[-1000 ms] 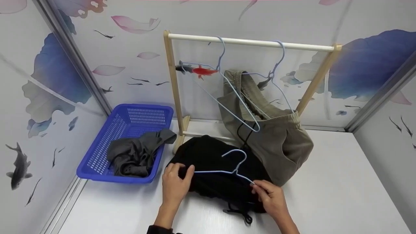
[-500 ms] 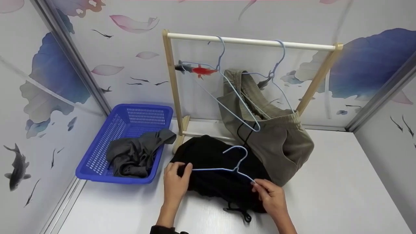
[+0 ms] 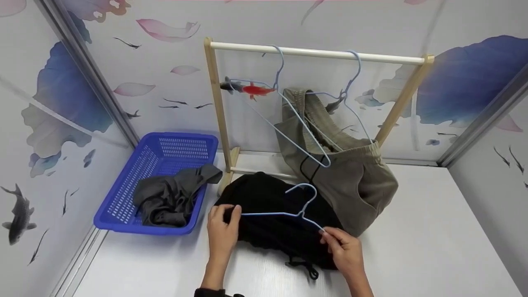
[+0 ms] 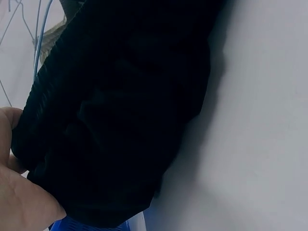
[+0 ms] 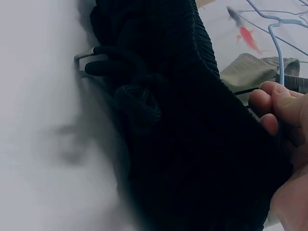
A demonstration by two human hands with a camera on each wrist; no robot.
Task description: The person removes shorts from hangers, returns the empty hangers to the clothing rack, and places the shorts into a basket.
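Observation:
A black knitted garment [image 3: 276, 218] lies on the white table [image 3: 412, 255] in front of a wooden rack [image 3: 313, 53]. A light blue wire hanger [image 3: 288, 210] lies across it. My left hand [image 3: 222, 229] grips the garment's left edge together with the hanger's left end. My right hand [image 3: 344, 247] pinches the hanger's right end at the garment's right side. In the left wrist view the black garment [image 4: 120, 120] fills the frame beside my fingers [image 4: 19, 192]. The right wrist view shows the black garment [image 5: 192, 144], its drawstring [image 5: 115, 67] and my fingers [image 5: 284, 106].
An olive garment [image 3: 346, 173] hangs on a hanger from the rack, reaching the table. A second, bare blue hanger [image 3: 284, 111] hangs beside it. A blue basket [image 3: 123, 206] holding a grey garment [image 3: 169, 194] stands at the left. Patterned walls enclose the table.
The hanger's hook and left end have shifted slightly away from me over the black garment. Both hands keep their hold.

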